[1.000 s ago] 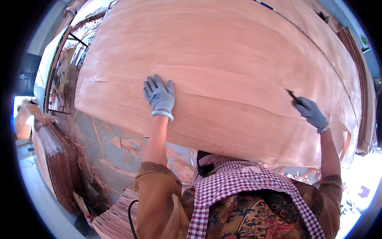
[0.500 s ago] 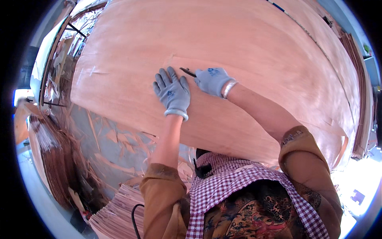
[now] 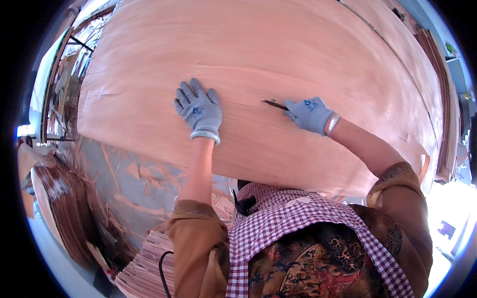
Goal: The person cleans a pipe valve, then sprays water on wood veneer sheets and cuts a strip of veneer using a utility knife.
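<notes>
A broad sheet of pinkish wood veneer [image 3: 278, 44] lies under both hands. My left hand [image 3: 201, 109], in a grey-blue glove, rests flat on it with the fingers stretched and a little apart. Farther right, my right hand [image 3: 310, 115], in a matching glove, is closed round a slim dark knife [image 3: 274, 104]. The knife's tip points left, over or on the veneer; exact contact cannot be made out. A thin line runs across the sheet between the hands. Beyond it shows the edge of an overlapping veneer piece [image 3: 238, 68].
Veneer scraps [image 3: 144, 174] litter the grey floor left of the sheet. A stack of veneer [image 3: 149, 268] sits at the lower left, with a darker stack [image 3: 69, 208] beyond it. More stacked sheets [image 3: 442, 109] stand at the far right. A long thin rod [image 3: 387, 42] lies across the sheet.
My right hand has moved right with the knife, away from the left hand. My left hand stays flat on the veneer. The whole view has shifted slightly.
</notes>
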